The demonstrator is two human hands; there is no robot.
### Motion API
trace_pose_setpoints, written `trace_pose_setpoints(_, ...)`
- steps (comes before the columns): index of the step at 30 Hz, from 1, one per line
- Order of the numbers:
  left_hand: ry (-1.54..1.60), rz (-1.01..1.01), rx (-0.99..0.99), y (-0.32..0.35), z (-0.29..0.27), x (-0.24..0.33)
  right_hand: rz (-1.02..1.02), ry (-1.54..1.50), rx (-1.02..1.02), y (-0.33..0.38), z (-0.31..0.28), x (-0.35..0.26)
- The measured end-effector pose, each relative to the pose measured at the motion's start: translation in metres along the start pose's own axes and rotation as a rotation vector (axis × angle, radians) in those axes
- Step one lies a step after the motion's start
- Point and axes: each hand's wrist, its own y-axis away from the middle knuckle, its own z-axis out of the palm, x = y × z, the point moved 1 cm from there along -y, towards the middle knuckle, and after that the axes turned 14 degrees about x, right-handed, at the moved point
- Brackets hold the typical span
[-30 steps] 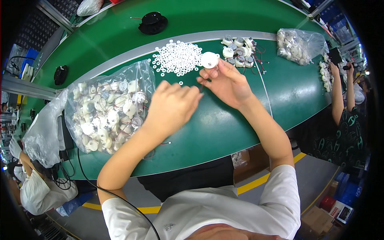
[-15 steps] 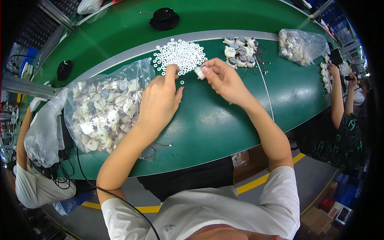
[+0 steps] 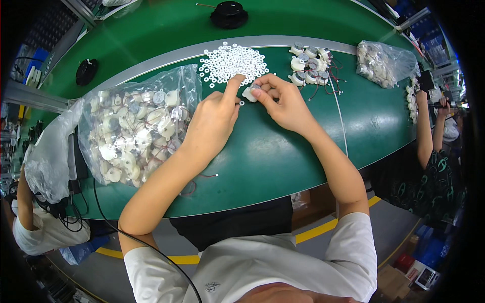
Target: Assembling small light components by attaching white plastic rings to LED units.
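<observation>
My right hand (image 3: 287, 106) pinches a small white round motor (image 3: 248, 94) between thumb and fingers, just in front of a pile of white ring washers (image 3: 232, 63). Close on its left, my left hand (image 3: 212, 118) reaches over the green table, holding nothing that shows. Its index finger stretches to the near edge of the pile, apart from the thumb, and the other fingers are partly hidden. A single washer (image 3: 241, 103) sits beside the left thumb, and I cannot tell if they touch.
Left of my arms lies a clear bag of wired motors (image 3: 136, 134). More motors (image 3: 310, 65) stand grouped at the back right, by another bag (image 3: 379, 65). A black round part (image 3: 229, 15) rests beyond the metal rail. A co-worker's arm (image 3: 424, 121) shows at far right.
My left hand has moved right, closer to my right hand. The motor has turned a little in my right fingers. The whole view has shifted slightly.
</observation>
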Motion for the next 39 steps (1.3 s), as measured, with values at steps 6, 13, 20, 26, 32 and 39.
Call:
trace_pose_setpoints(6,0.087,-0.19,-0.068,-0.016,-0.017,-0.009,-0.173,0.069,0.05,-0.004,0.015,-0.001)
trace_pose_setpoints(13,0.152,0.082,-0.217,-0.02,-0.023,-0.011,-0.206,0.129,0.032,-0.005,0.017,-0.01)
trace_pose_setpoints(20,0.102,0.108,-0.216,-0.02,-0.025,-0.009,-0.151,0.083,0.065,-0.002,0.019,-0.013)
trace_pose_setpoints(26,0.087,0.135,-0.222,-0.021,-0.026,-0.013,-0.139,0.088,0.042,-0.001,0.02,-0.014)
trace_pose_setpoints(32,0.016,0.142,-0.251,-0.021,-0.028,-0.007,-0.232,0.119,0.068,-0.001,0.02,-0.01)
trace_pose_setpoints(39,-0.005,0.188,-0.262,-0.025,-0.028,-0.011,-0.161,0.104,0.046,0.001,0.021,-0.016)
